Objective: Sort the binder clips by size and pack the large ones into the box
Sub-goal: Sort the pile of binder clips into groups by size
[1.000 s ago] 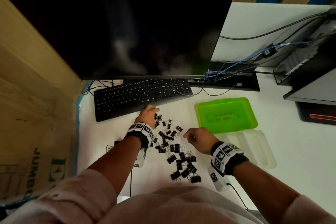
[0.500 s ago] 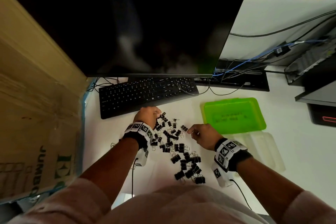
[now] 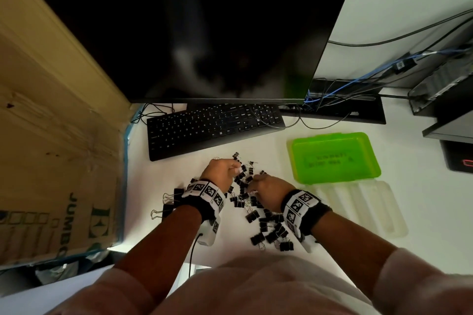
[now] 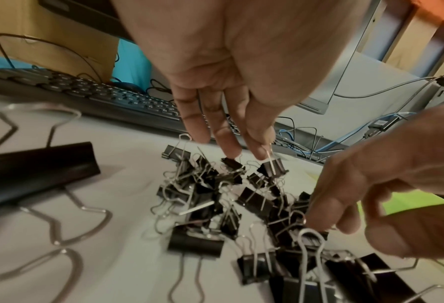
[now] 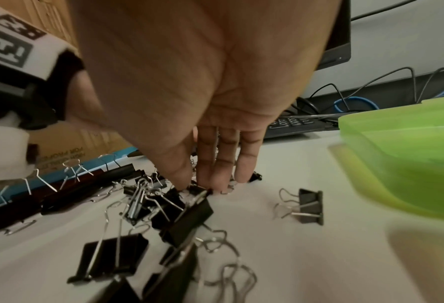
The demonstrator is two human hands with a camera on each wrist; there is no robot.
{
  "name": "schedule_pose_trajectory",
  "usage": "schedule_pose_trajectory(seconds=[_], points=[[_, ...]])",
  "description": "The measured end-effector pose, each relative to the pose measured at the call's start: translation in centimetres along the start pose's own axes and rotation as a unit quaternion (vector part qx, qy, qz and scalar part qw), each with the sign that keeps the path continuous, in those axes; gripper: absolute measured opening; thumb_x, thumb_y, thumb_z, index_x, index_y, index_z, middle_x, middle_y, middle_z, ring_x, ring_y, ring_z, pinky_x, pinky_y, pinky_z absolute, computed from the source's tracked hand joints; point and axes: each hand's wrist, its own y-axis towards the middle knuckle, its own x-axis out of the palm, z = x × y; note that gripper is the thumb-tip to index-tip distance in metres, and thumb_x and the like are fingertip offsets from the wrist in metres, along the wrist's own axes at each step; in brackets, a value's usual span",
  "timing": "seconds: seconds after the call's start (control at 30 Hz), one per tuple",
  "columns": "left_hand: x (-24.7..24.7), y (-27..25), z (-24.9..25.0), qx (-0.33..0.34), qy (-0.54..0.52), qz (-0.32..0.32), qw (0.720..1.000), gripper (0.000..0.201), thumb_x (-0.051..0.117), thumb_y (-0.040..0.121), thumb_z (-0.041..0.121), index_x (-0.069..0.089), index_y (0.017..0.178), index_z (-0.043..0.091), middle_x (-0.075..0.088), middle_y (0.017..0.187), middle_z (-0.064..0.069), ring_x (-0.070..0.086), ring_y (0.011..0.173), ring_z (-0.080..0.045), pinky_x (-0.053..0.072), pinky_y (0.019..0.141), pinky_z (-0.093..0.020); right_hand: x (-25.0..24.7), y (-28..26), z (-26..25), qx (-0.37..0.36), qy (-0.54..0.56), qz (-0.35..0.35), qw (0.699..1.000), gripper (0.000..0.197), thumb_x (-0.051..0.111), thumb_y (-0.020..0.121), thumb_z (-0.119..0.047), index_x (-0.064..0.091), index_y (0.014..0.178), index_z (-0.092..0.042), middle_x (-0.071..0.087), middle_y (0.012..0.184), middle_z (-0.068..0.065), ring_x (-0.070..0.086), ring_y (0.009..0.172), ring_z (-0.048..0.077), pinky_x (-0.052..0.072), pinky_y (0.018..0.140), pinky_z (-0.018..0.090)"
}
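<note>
A heap of black binder clips [image 3: 256,210] lies on the white desk in front of me. Both hands are in its far end. My left hand [image 3: 225,171] reaches down with fairly straight fingers [image 4: 228,147], and one fingertip pinches the upright wire handle of a small clip [image 4: 272,170]. My right hand [image 3: 263,186] is close beside it, thumb and fingers [image 5: 205,180] closing on a small clip [image 5: 199,189]. A few large clips [image 3: 170,208] lie apart, left of my left wrist. The green box [image 3: 332,158] sits open to the right with nothing visible in it.
A clear lid [image 3: 366,210] lies in front of the green box. The black keyboard [image 3: 212,128] and monitor [image 3: 192,38] stand just beyond the clips. A cardboard carton [image 3: 51,161] walls the left side. Cables and devices fill the far right.
My right hand has moved left and forward into the pile, ending next to my left hand. The left hand has stayed at the pile's far end.
</note>
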Motion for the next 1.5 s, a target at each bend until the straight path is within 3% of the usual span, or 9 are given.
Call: schedule_pose_trajectory(seconds=[0.23,0.37,0.53,0.7,0.93,1.07,1.27,1.4,1.5], points=[[-0.2,-0.6,-0.3,0.008,-0.003,0.004,1.0,0.021,0.06,0.09,0.018,0.069,0.108,0.022,0.072,0.107,-0.001,0.064,0.103,-0.015,0.044,0.095,-0.022,-0.2,-0.4,1.5,0.018,0.027,0.015,0.999,0.069,0.049,0.075,0.009,0.044,0.138,-0.019,0.042,0.145,0.004,0.049,0.126,0.025,0.043,0.104,0.035],[-0.2,-1.4,-0.5,0.031,0.012,-0.009,0.999,0.026,0.055,0.092,0.012,0.065,0.114,0.021,0.069,0.112,0.0,0.063,0.103,-0.014,0.044,0.092,-0.02,-0.9,-1.2,2.2,0.032,0.07,0.071,0.994,0.066,0.041,0.071,0.018,0.057,0.124,-0.018,0.05,0.133,0.002,0.054,0.118,0.023,0.047,0.097,0.032],[0.3,-3.2,-0.5,0.1,0.048,-0.06,0.992,0.027,0.063,0.086,0.01,0.064,0.109,0.024,0.055,0.105,0.009,0.054,0.09,-0.009,0.045,0.087,-0.023,-0.8,-2.1,2.4,0.026,0.079,-0.01,0.997,0.057,0.04,0.075,0.014,0.067,0.109,-0.023,0.065,0.118,0.001,0.06,0.109,0.017,0.049,0.094,0.03],[2.2,-4.4,-1.2,0.158,0.145,-0.165,0.963,0.025,0.071,0.081,0.023,0.066,0.104,0.03,0.05,0.107,0.008,0.051,0.099,-0.01,0.045,0.088,-0.028,-0.3,-2.2,2.2,0.038,0.052,-0.044,0.997,0.056,0.042,0.077,0.011,0.068,0.111,-0.025,0.064,0.122,0.0,0.059,0.11,0.02,0.048,0.094,0.03],[3.4,-4.1,-1.5,0.188,0.16,-0.115,0.962,0.018,0.06,0.09,0.014,0.069,0.105,0.013,0.051,0.107,-0.002,0.053,0.097,-0.017,0.046,0.089,-0.027,-0.2,-2.4,2.4,0.034,0.059,-0.067,0.995,0.051,0.04,0.08,0.004,0.07,0.108,-0.028,0.07,0.113,-0.005,0.063,0.103,0.013,0.049,0.094,0.028],[3.0,-3.3,-1.6,0.172,0.145,-0.085,0.971,0.024,0.058,0.09,0.011,0.064,0.113,0.014,0.048,0.118,-0.002,0.053,0.106,-0.019,0.044,0.093,-0.026,-0.7,-2.4,2.7,0.042,0.074,-0.056,0.995,0.047,0.04,0.082,0.003,0.069,0.109,-0.024,0.069,0.114,-0.001,0.063,0.103,0.013,0.05,0.094,0.03],[0.4,-2.0,-1.6,0.114,0.101,0.034,0.988,0.042,0.057,0.089,0.004,0.052,0.127,0.023,0.04,0.128,0.006,0.044,0.114,-0.012,0.046,0.096,-0.026,-1.7,-1.6,3.6,0.073,0.038,0.087,0.993,0.039,0.046,0.086,-0.002,0.061,0.118,-0.021,0.054,0.126,0.003,0.057,0.112,0.023,0.05,0.093,0.038],[-0.4,-1.0,-2.1,0.004,0.127,0.041,0.991,0.057,0.061,0.086,0.004,0.042,0.134,0.026,0.031,0.139,0.006,0.039,0.126,-0.016,0.045,0.101,-0.036,-1.7,-0.5,3.5,0.102,0.04,0.038,0.993,0.048,0.046,0.088,-0.004,0.047,0.134,-0.018,0.043,0.134,0.005,0.053,0.119,0.027,0.046,0.099,0.037],[-0.2,-0.6,-2.2,-0.017,0.101,0.039,0.994,0.053,0.062,0.086,0.007,0.045,0.132,0.025,0.029,0.141,0.006,0.05,0.114,-0.015,0.045,0.102,-0.035,-1.3,0.2,3.0,0.106,0.054,0.022,0.993,0.046,0.049,0.089,-0.005,0.047,0.133,-0.017,0.043,0.131,0.006,0.056,0.114,0.029,0.046,0.096,0.034]])
